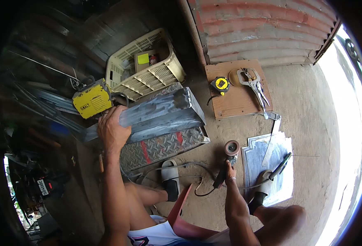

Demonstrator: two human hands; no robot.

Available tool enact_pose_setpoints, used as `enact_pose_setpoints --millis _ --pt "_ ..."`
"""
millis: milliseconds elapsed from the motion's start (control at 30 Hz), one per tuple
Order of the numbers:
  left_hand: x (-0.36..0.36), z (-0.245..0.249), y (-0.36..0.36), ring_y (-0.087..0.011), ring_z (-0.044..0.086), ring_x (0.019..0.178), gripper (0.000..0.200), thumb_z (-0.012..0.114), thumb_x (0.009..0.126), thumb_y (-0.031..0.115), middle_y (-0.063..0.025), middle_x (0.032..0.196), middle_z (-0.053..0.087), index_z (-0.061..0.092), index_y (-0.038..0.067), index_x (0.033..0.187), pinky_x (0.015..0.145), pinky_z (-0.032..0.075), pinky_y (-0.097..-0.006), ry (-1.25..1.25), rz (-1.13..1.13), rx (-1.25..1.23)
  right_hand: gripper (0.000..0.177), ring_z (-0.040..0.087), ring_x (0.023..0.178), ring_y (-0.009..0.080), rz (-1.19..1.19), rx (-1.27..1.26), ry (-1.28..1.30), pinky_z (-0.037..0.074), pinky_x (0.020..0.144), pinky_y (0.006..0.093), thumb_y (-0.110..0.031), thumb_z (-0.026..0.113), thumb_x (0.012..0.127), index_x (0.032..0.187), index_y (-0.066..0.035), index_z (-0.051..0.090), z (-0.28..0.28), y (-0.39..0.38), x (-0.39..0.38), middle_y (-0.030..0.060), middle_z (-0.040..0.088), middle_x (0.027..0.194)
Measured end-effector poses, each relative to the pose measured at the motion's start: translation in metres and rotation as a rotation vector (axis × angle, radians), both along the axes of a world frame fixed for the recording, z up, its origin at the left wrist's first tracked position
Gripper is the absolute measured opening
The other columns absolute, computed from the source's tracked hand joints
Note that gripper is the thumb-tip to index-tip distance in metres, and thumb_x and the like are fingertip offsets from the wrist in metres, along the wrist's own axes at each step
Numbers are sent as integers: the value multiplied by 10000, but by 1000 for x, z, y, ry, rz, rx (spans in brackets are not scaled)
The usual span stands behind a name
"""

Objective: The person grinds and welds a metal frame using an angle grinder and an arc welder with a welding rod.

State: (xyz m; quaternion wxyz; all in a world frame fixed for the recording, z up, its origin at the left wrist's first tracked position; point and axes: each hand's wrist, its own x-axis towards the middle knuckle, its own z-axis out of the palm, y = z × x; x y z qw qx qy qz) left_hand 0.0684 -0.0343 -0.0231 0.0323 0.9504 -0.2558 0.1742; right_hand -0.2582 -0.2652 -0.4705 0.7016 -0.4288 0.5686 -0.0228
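Note:
My left hand is closed over the left part of a long grey metal box, which lies on a checker-plate step with red stripes. My right hand is wrapped round an angle grinder, held low over the floor with its round disc facing up. The grinder is apart from the metal box. Close behind my left hand stands a yellow DeWalt machine.
A cream plastic crate stands behind the box. A wooden board carries a tape measure and locking clamp pliers. Metal sheets, with an electrode holder over them, lie by my foot. A cable loops across the floor.

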Motion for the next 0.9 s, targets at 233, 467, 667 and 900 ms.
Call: enact_pose_setpoints --millis 233,467,667,900 --pt "-17 3 -5 -297 637 936 329 729 664 68 -37 935 662 647 156 970 839 454 -407 -84 -11 -31 857 627 1133 439 174 -275 251 453 1006 459 -625 627 888 1370 77 529 -5 4 -20 319 637 1231" --pt "-24 3 -5 -294 634 914 297 728 670 77 -36 916 660 656 162 946 814 453 -405 -142 -22 -42 698 600 1111 506 476 -501 373 465 983 529 -558 600 923 1273 45 566 -2 6 -32 350 632 1169" --pt "-27 -2 -2 -301 634 909 278 725 677 75 -40 906 656 656 158 933 798 457 -412 -177 -44 -42 573 610 1095 499 480 -478 364 476 969 533 -456 598 945 1264 19 580 5 0 -35 331 646 1144" --pt "-33 -1 -1 -335 635 912 345 720 648 54 -66 934 668 645 144 971 813 464 -430 -183 -36 -39 530 622 1121 472 614 -463 291 494 970 512 -387 617 917 1285 -6 595 -6 -15 -53 307 655 1185"
